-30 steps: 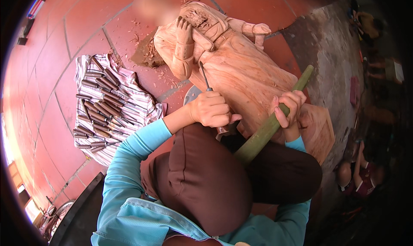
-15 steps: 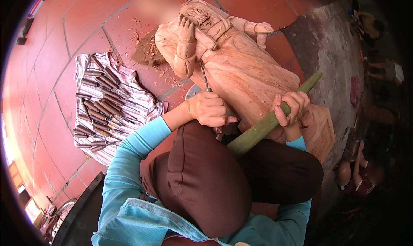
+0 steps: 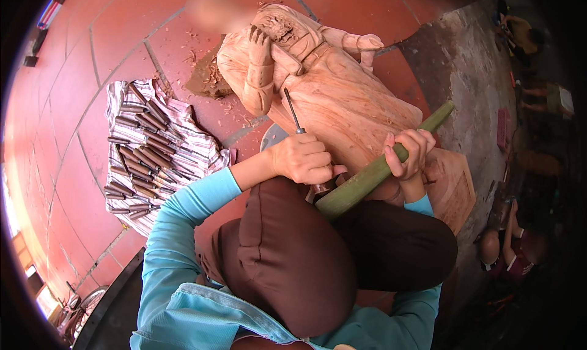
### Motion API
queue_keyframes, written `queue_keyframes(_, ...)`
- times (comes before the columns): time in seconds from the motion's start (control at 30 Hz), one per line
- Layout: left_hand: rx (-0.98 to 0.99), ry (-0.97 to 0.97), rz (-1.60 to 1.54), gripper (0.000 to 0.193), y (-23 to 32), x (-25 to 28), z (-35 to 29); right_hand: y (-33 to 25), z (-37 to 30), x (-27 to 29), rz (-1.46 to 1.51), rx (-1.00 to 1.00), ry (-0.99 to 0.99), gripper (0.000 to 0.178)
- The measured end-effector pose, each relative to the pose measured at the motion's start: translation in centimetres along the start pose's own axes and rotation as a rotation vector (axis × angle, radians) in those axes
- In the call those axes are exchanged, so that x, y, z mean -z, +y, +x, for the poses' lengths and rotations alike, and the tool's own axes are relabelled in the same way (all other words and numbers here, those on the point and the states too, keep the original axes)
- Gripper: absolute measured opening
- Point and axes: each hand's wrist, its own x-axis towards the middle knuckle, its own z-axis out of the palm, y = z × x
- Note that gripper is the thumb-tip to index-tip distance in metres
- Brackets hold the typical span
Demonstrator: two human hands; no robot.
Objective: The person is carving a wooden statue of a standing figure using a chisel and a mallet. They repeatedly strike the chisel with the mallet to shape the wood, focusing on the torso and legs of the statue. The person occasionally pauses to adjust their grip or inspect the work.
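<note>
A carved wooden statue [image 3: 348, 93] of a robed figure lies in front of me. My left hand [image 3: 307, 159] is wrapped round the handle of a carving chisel [image 3: 291, 109], whose tip rests at the robe below the statue's raised forearm. The handle's butt end shows below my fist, above my knee. My right hand [image 3: 411, 154] grips a tapered green wooden club [image 3: 361, 188] near its middle. The club's thick end lies beside the chisel's butt; I cannot tell whether they touch. Its thin end points up to the right.
On the left, a striped cloth [image 3: 208, 148] carries several carving tools with brown handles [image 3: 147, 157]. Wood shavings [image 3: 214, 81] are scattered on the red tiled floor [image 3: 67, 160] beside the statue. Other people [image 3: 513, 246] sit at the far right. A bicycle [image 3: 82, 313] stands at lower left.
The club's thick end has moved slightly up and left, closer to the chisel's butt. My left hand and the chisel have shifted only a little, with the tip in about the same place.
</note>
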Motion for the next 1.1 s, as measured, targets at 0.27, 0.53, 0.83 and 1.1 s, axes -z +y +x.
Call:
queue_keyframes(0.27,-0.041,-0.002,-0.017,0.045,-0.7,-0.2,-1.3,0.0,0.2,0.0,-0.048,0.027,-0.034,0.049)
queue_keyframes(0.53,-0.016,-0.09,0.083,0.048,0.7,0.0,-1.3,0.0,0.1,0.0,-0.075,0.048,-0.028,0.047)
queue_keyframes(0.83,-0.039,-0.011,0.017,0.045,-0.5,-0.5,-0.6,0.2,0.1,0.3,0.046,0.029,0.011,0.05)
queue_keyframes(1.1,0.027,-0.169,0.125,0.047,1.0,1.2,0.6,-0.1,0.2,-0.5,0.028,0.0,0.042,0.05)
